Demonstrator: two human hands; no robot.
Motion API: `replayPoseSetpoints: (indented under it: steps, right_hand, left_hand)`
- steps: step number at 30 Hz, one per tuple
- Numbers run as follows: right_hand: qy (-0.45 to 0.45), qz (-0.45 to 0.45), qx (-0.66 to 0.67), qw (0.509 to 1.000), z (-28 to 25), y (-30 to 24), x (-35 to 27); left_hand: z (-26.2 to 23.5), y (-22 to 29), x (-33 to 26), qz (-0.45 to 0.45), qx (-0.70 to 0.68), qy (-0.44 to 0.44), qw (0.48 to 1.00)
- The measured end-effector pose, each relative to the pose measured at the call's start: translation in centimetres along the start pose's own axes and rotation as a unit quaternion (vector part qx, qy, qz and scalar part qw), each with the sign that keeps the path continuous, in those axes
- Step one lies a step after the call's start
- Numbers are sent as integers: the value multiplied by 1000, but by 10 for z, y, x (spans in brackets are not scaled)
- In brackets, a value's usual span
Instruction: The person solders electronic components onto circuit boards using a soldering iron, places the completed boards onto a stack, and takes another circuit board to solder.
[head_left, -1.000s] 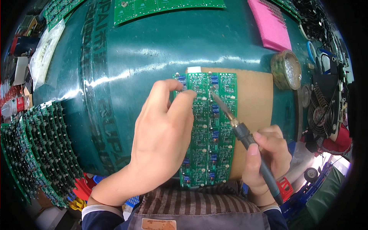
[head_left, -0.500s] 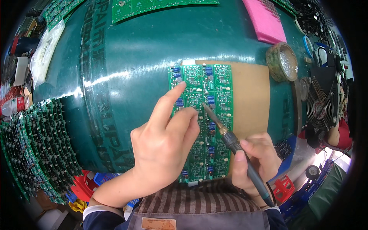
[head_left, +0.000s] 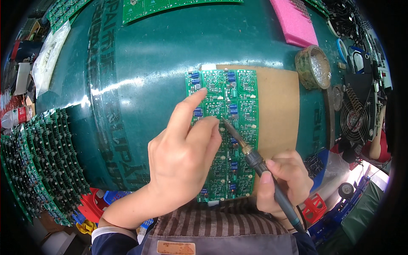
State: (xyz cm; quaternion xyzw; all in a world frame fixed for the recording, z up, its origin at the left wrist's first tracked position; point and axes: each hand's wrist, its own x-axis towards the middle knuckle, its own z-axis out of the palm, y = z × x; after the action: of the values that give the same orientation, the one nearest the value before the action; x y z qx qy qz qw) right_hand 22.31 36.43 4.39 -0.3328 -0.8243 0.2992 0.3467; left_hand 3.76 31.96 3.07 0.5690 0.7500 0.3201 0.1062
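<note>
In my right hand point(head_left: 285, 180) is a soldering iron point(head_left: 255, 159), gripped like a pen. Its tip points up and left and reaches a panel of green circuit boards point(head_left: 246, 114), which bears blue parts and small components. My left hand point(head_left: 182, 144) lies over the panel's left side. One of its fingers stretches out to the upper left boards, while another bends with the thumb into a pinch right beside the iron's tip. Whatever that pinch holds is too small or hidden to make out.
Brown cardboard point(head_left: 278, 110) lies under the panel on a green mat point(head_left: 157, 51). Right of it stand a round tub point(head_left: 307, 68), a pink foam block point(head_left: 293, 23) and a fan point(head_left: 355, 121). Stacked circuit boards point(head_left: 46, 165) fill the left; another green panel point(head_left: 178, 6) lies at the far edge.
The iron's tip has shifted slightly left and down, closer to my left fingertips. My left hand's pinch stays at nearly the same spot on the panel.
</note>
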Motion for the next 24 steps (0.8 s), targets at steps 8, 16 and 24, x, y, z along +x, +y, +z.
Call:
replayPoseSetpoints:
  steps: [8, 16, 24]
  right_hand:
    - [4, 25, 6, 1000, 3, -3, 2]
    - [42, -9, -15, 999, -12, -1, -2]
    - [324, 100, -189, 922, -59, 99, -6]
  left_hand:
    - [3, -4, 1, 8, -16, -11, 1000]
    - [-9, 5, 2, -16, -5, -40, 999]
    - [-16, 6, -16, -32, -45, -10, 998]
